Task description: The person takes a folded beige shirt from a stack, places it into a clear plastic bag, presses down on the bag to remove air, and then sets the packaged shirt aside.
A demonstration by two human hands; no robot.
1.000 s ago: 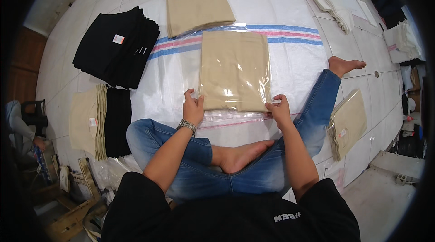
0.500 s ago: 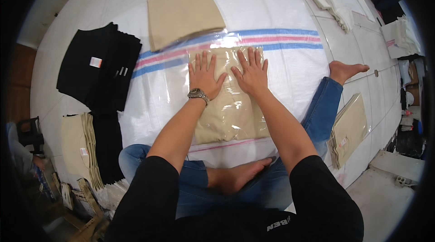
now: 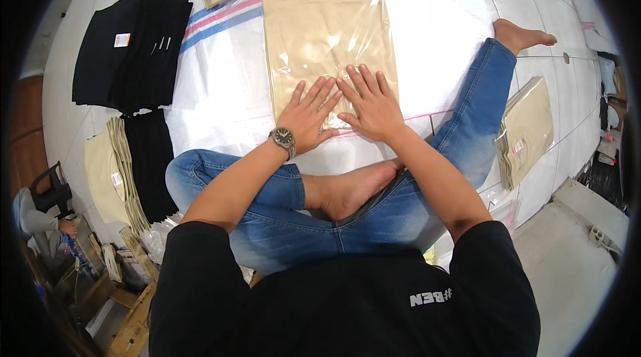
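My L hand (image 3: 308, 118) & R hand (image 3: 374, 111) lie flat, fingers wide, at the 6 o'clock end of the bagged tan cloth (image 3: 327, 43), 12 o'clock from me; uneven pressing could prob. crease it.

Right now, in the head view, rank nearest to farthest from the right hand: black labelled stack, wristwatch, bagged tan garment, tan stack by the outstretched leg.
1. Bagged tan garment: directly under the right hand.
2. Wristwatch: to its left.
3. Tan stack: off to the right, beyond the leg.
4. Black labelled stack: farthest, upper left.
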